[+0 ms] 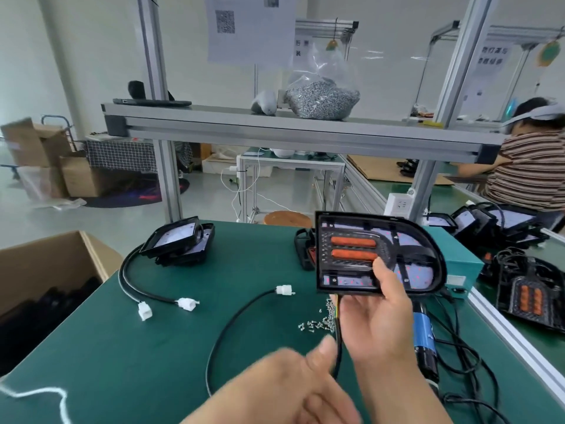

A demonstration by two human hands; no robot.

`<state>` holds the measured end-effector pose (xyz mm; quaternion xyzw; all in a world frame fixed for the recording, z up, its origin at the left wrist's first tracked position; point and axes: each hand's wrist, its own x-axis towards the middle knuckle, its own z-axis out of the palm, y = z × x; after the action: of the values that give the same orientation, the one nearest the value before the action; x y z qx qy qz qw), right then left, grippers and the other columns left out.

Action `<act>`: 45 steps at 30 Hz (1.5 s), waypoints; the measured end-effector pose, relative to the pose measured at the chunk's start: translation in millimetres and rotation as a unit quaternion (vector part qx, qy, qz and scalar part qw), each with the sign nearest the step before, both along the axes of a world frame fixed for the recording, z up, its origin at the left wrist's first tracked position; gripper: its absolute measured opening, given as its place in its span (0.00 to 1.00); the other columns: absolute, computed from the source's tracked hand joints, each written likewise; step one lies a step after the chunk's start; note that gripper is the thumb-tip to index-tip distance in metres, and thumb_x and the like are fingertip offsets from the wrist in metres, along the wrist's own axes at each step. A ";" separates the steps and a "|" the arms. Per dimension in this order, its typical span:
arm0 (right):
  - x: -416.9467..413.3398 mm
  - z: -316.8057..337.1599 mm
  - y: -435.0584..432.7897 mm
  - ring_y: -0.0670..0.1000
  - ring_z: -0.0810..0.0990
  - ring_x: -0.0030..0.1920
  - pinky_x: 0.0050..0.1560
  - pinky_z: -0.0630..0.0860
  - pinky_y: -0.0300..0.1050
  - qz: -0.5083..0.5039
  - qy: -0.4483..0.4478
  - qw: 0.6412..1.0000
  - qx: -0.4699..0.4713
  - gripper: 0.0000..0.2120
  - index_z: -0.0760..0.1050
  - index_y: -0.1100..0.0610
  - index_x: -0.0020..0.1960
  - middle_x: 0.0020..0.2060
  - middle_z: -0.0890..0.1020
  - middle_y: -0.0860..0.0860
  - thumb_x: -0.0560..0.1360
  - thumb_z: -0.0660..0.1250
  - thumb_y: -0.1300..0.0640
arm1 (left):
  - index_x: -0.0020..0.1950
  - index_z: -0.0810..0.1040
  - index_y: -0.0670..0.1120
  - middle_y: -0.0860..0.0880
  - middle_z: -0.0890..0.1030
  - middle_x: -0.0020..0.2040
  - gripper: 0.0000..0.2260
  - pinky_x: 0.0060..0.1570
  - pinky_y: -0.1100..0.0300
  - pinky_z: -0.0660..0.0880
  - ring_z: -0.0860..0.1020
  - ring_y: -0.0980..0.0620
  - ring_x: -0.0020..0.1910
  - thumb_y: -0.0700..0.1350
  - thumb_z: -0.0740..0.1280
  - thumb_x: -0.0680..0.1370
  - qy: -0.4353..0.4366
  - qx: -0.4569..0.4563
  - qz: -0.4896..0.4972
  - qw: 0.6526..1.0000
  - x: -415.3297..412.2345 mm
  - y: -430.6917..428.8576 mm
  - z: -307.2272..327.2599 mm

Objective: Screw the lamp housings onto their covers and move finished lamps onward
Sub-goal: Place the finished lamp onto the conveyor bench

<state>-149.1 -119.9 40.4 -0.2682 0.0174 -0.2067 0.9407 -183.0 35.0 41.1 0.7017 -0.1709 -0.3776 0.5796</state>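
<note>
My right hand grips a finished lamp and holds it upright above the green desk, thumb on its clear lens and fingers behind. The lamp's black cable loops over the desk to a white connector. My left hand is blurred, with its thumb beside the cable; I cannot tell whether it pinches it. Loose screws lie just below the lamp. Two more lamps sit stacked at the desk's far left.
</note>
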 end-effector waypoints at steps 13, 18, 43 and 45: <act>-39.2 29.3 -62.0 0.61 0.87 0.50 0.45 0.82 0.65 0.160 -0.085 0.979 -0.097 0.14 0.88 0.56 0.48 0.51 0.87 0.57 0.65 0.73 0.53 | 0.51 0.73 0.47 0.47 0.81 0.45 0.03 0.19 0.69 0.64 0.71 0.59 0.24 0.46 0.64 0.80 0.145 -0.364 0.401 0.828 53.1 19.3 -13.1; -35.0 23.0 -76.4 0.62 0.87 0.43 0.49 0.83 0.62 0.212 0.018 0.952 -0.220 0.33 0.86 0.66 0.47 0.44 0.85 0.66 0.45 0.86 0.53 | 0.58 0.81 0.45 0.47 0.85 0.47 0.19 0.21 0.67 0.67 0.72 0.58 0.27 0.57 0.69 0.74 0.042 -0.274 0.297 0.914 89.7 40.6 -1.1; -17.9 -11.8 -54.2 0.54 0.83 0.61 0.59 0.78 0.47 0.164 0.075 0.838 -0.515 0.25 0.83 0.51 0.60 0.58 0.85 0.53 0.67 0.74 0.40 | 0.48 0.72 0.53 0.53 0.75 0.43 0.10 0.45 0.56 0.74 0.78 0.47 0.47 0.57 0.58 0.81 -0.520 0.366 0.223 0.739 70.0 9.5 5.3; -14.8 -6.5 -46.1 0.55 0.71 0.73 0.72 0.69 0.56 0.136 0.063 0.815 -0.560 0.28 0.79 0.48 0.67 0.69 0.78 0.52 0.69 0.70 0.39 | 0.39 0.66 0.52 0.51 0.69 0.37 0.10 0.41 0.55 0.72 0.75 0.45 0.42 0.50 0.59 0.80 -0.547 0.351 0.216 0.729 68.8 11.1 22.2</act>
<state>-163.9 -166.0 33.8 -0.7609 -0.0788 -0.0335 0.6432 -114.2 46.1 63.3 0.9581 -0.1579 0.1739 0.1640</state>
